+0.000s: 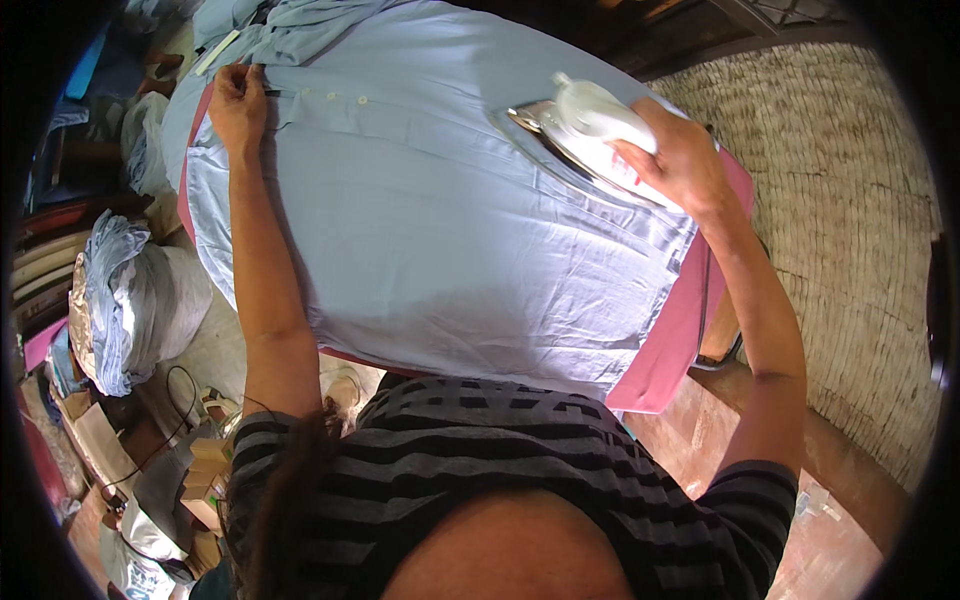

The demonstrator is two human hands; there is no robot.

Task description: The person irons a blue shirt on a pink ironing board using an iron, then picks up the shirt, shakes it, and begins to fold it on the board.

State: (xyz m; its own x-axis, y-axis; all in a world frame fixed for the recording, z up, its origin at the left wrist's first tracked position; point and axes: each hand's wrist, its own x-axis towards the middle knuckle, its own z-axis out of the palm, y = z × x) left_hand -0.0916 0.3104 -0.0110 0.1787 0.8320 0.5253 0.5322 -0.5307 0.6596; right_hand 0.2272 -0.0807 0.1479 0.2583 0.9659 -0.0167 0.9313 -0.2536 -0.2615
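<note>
Light-blue shirt (420, 230) spread flat over a pink-covered ironing board (670, 350), filling most of the board from the far left end to the near right. Thin woven cloth, light and limp, likely to slide and ruck over the cover unless held taut; no stiffness except along the button placket (330, 97) and the seams. Best taken at such an edge, as now: left hand (238, 100) at the far left end of the placket, fingers curled and pinching the cloth near the first button, pulling it flat. Long axis of the shirt running along the board, from upper left to lower right in the head view; placket lying across the far edge, more of the shirt bunched beyond it at the top.

White electric iron (590, 125) on the right part of the shirt, tilted, with the shiny soleplate (560, 145) partly showing along its left edge. Probably fairly heavy, rigid and hot underneath, so fit to be held by the handle only. Right hand (680, 160) wrapped over the handle from the right, fingers closed round it. Long axis of the iron slanting from upper left to lower right, tip toward the upper left, toward the placket.

Bundle of pale cloth (130, 300) on the floor to the left, well apart; woven mat (850, 200) to the right.
</note>
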